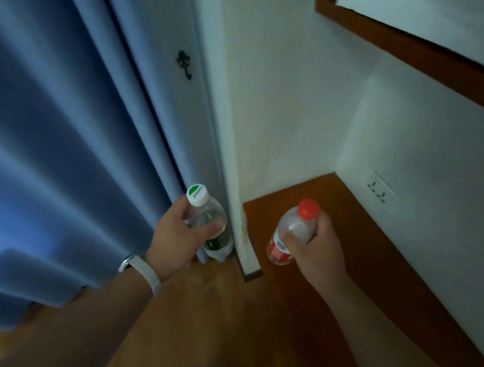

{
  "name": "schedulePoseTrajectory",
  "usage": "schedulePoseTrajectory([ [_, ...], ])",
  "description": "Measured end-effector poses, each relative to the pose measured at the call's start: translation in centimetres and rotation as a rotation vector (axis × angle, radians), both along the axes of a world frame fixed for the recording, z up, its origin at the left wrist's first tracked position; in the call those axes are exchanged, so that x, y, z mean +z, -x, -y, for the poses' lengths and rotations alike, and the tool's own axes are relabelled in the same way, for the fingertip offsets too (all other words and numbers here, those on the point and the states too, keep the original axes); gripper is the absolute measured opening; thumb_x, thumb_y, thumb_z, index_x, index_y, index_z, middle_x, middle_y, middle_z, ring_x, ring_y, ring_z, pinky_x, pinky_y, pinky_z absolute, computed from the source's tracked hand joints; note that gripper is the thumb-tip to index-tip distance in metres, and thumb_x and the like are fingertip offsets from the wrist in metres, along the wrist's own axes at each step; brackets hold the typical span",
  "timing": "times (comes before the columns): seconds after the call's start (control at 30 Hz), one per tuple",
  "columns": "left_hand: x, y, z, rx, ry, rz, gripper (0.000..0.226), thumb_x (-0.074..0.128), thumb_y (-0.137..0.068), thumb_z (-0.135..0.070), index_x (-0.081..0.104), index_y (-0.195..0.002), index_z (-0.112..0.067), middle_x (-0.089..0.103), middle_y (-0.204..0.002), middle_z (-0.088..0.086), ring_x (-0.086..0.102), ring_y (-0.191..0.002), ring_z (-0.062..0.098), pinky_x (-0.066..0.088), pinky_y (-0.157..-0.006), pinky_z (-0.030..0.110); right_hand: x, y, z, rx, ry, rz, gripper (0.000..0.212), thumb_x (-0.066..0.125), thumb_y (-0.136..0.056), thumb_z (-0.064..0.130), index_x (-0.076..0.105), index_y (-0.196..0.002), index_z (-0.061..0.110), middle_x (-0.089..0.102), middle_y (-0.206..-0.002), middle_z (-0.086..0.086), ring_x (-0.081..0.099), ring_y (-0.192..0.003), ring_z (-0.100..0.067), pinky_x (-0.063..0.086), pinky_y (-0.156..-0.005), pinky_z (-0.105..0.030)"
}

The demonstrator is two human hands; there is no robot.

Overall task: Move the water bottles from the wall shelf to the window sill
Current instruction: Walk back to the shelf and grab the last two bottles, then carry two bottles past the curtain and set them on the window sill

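Observation:
My left hand grips a clear water bottle with a white-and-green cap and a green label, held upright beside the blue curtain. A watch with a pale strap sits on that wrist. My right hand holds a second clear bottle with a red cap and a red label, upright over the brown surface by the wall corner. The brown wall shelf runs across the top right, well above both hands. No window sill shows; the curtain covers the left side.
A blue curtain fills the left half. A white wall corner juts between the two bottles. A wall socket sits low on the right wall above a brown ledge. White paper lies on the shelf. Wood floor lies below.

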State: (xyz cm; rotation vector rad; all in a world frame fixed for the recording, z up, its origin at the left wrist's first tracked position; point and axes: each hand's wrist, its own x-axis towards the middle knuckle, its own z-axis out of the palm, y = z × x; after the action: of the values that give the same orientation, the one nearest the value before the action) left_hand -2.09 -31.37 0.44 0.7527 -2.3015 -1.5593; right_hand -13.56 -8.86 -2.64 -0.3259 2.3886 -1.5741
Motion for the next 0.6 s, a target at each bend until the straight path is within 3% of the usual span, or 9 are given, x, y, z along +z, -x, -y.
schedulePoseTrajectory([
  [0.1,-0.3,-3.6,3.8,0.085,-0.010,-0.009,0.042,0.084,-0.075,-0.021,0.061,-0.111,-0.023,0.073,-0.100,-0.004,0.070,-0.087,0.009,0.059,-0.078,0.033,0.6,-1.9,5.2,0.091,0.004,-0.007,0.058,0.078,-0.076,0.032,0.046,-0.123,0.037,0.058,-0.108,0.015,0.060,-0.097,-0.006,0.053,-0.083,-0.031],
  [0.27,-0.4,-10.6,11.2,0.232,-0.017,-0.040,0.046,0.085,-0.072,-0.022,0.061,-0.111,-0.026,0.072,-0.101,-0.009,0.068,-0.091,0.004,0.055,-0.077,0.025,1.5,-6.5,14.4,0.199,-0.007,-0.025,0.060,0.079,-0.077,0.031,0.046,-0.127,0.035,0.058,-0.111,0.015,0.059,-0.102,-0.009,0.053,-0.091,-0.037],
  [0.43,-0.3,-18.3,18.8,0.379,-0.018,-0.098,0.047,0.086,-0.072,-0.019,0.061,-0.111,-0.023,0.070,-0.102,-0.009,0.066,-0.092,0.003,0.050,-0.070,0.011,2.6,-11.9,23.5,0.323,-0.027,-0.048,0.052,0.078,-0.078,0.033,0.047,-0.120,0.039,0.060,-0.107,0.015,0.061,-0.096,-0.006,0.055,-0.086,-0.035],
  [0.53,-0.4,-22.7,23.1,0.436,-0.028,-0.128,0.045,0.085,-0.073,-0.021,0.060,-0.109,-0.024,0.070,-0.102,-0.008,0.067,-0.091,0.005,0.050,-0.068,0.012,3.2,-15.1,28.9,0.378,-0.043,-0.093,0.048,0.078,-0.077,0.035,0.048,-0.114,0.042,0.062,-0.104,0.015,0.062,-0.094,-0.006,0.053,-0.079,-0.028],
  [0.6,-0.3,-25.5,25.5,0.472,-0.026,-0.148,0.045,0.085,-0.073,-0.020,0.060,-0.110,-0.023,0.069,-0.101,-0.010,0.067,-0.090,0.000,0.050,-0.069,0.010,3.4,-17.3,32.2,0.422,-0.049,-0.107,0.049,0.078,-0.075,0.037,0.048,-0.113,0.043,0.062,-0.104,0.015,0.062,-0.095,-0.006,0.053,-0.081,-0.030],
])
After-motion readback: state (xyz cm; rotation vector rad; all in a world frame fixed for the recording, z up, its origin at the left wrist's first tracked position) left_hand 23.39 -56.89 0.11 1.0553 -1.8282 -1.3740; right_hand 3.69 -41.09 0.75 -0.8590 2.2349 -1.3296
